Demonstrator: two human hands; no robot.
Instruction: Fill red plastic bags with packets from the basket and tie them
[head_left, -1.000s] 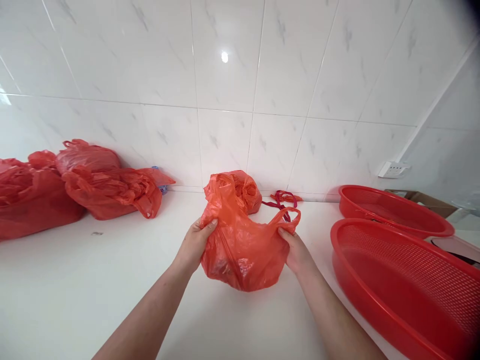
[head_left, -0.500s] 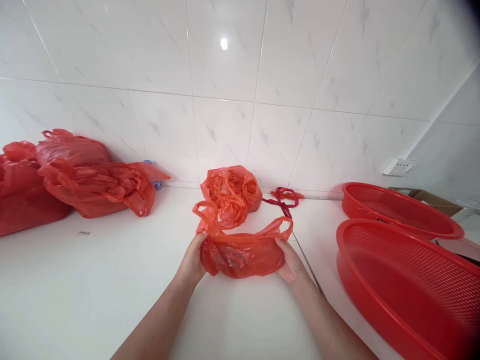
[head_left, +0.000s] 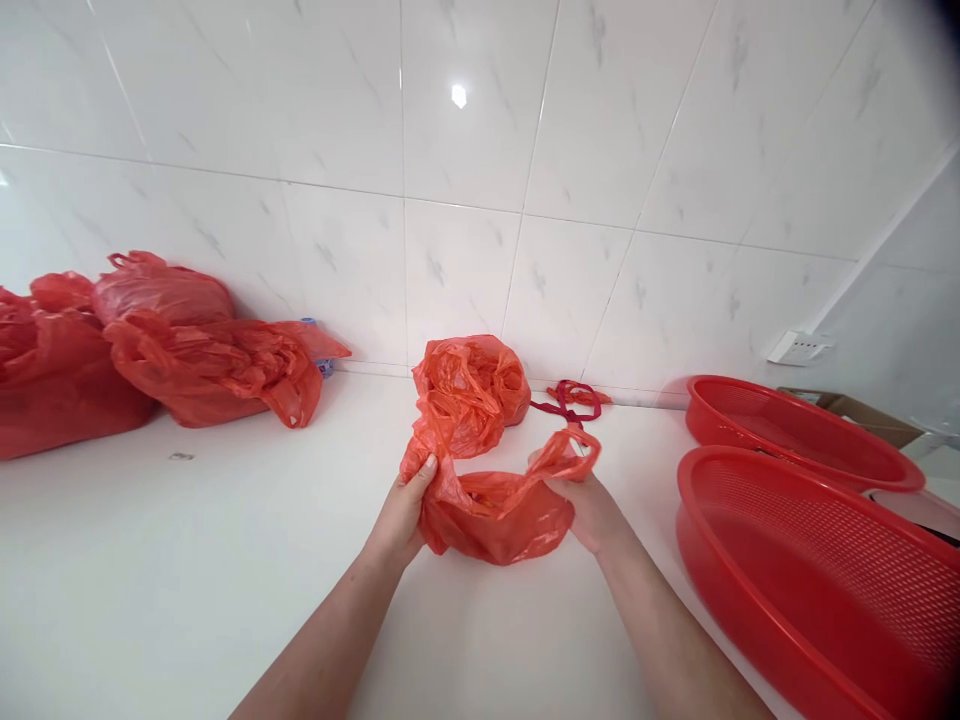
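Observation:
A thin red plastic bag [head_left: 499, 525] with loop handles hangs between my two hands, its mouth partly spread. My left hand [head_left: 405, 505] is closed on the bag's left side, thumb on top near the base of the left handle. On the other side my right hand [head_left: 589, 505] is at the bag's right edge, with its fingers mostly hidden behind the plastic and the right handle. Just beyond the bag, a crumpled bundle of red plastic bags [head_left: 476, 385] rests on the white table [head_left: 247, 560] by the wall.
Full red bags [head_left: 180, 350] stand at the back left. A dark red strap [head_left: 577, 400] lies behind my right hand. Two large red plastic baskets, a near one [head_left: 757, 570] and a far one [head_left: 795, 435], fill the right side. A wall socket [head_left: 799, 347] is above them.
The bag's mouth has opened wider and its left handle has bunched up by my left hand. My right hand has shifted up behind the right handle. The view has turned slightly left.

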